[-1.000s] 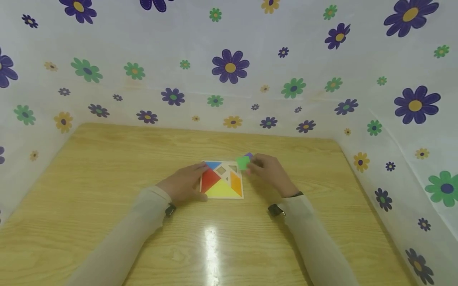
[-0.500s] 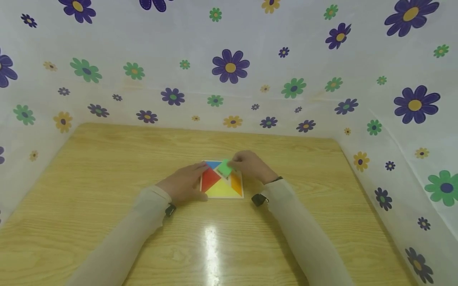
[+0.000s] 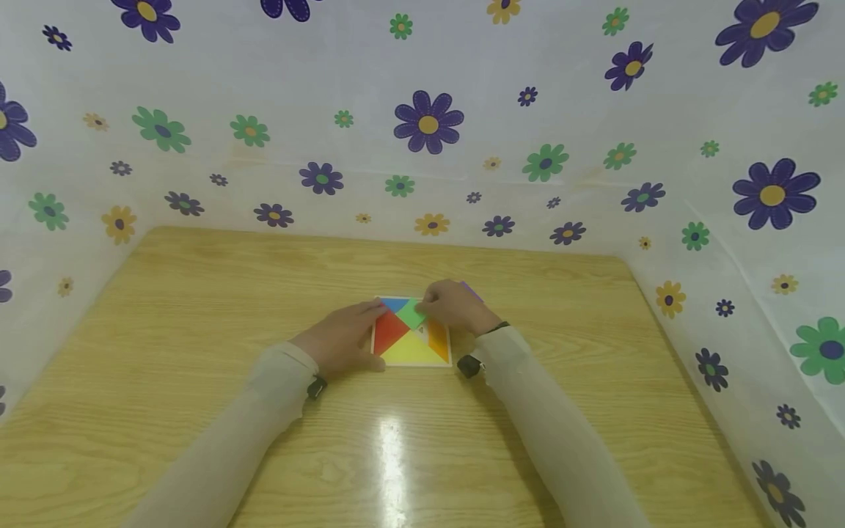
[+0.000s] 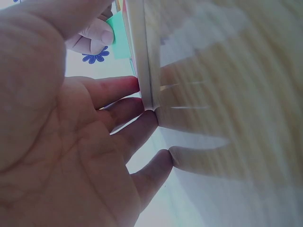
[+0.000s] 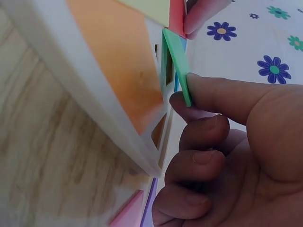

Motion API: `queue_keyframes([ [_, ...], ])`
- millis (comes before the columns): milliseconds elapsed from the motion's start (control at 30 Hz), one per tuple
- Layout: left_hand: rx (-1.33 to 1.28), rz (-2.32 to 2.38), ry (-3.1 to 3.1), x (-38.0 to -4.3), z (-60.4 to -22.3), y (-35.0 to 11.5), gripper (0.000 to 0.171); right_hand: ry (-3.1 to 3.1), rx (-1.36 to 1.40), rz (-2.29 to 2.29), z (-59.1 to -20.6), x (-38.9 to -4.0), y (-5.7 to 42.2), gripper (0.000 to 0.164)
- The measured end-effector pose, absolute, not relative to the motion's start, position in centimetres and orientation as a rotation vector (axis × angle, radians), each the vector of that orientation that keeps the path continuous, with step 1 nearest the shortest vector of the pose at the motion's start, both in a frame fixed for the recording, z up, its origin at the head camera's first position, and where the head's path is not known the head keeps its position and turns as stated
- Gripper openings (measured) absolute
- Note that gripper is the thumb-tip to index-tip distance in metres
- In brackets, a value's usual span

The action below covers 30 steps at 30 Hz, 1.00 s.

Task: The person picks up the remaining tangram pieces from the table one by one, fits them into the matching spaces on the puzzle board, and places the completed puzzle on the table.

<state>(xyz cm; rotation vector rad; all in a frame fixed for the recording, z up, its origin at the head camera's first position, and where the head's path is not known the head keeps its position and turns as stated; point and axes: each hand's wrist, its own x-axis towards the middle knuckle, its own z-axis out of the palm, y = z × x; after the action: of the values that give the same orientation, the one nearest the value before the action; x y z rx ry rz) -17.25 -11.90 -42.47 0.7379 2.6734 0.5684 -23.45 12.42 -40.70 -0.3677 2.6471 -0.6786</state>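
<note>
A tangram board (image 3: 416,365) with a pale rim lies on the table, with red (image 3: 388,334), yellow (image 3: 412,350), blue (image 3: 394,303) and orange (image 3: 438,341) pieces set in it. My left hand (image 3: 339,336) rests at its left side; in the left wrist view, outstretched fingertips touch the board's edge and the tabletop. Between thumb and fingers, my right hand (image 3: 458,304) pinches a green square tangram piece (image 5: 177,64). That piece stands tilted over a square recess, one edge against the board. The right hand hides the board's upper right corner in the head view.
Beyond the right hand lies a purple piece (image 3: 472,290), partly covered by it. A pink piece (image 5: 128,213) lies beside the board in the right wrist view. A white sheet with printed flowers (image 3: 429,121) walls the wooden table (image 3: 264,440) at the back and sides.
My right hand has carried the green piece leftward from beside the board to over the square recess and turned it to match. The left hand has stayed at the board.
</note>
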Motion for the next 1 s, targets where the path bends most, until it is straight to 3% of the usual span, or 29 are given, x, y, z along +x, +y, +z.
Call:
queue_keyframes([
  [1000, 0.764, 0.591, 2.666, -17.1, -42.7, -11.8, 0.099, 2.670, -0.386, -0.688, -41.1, -23.6, 11.1, 0.017],
])
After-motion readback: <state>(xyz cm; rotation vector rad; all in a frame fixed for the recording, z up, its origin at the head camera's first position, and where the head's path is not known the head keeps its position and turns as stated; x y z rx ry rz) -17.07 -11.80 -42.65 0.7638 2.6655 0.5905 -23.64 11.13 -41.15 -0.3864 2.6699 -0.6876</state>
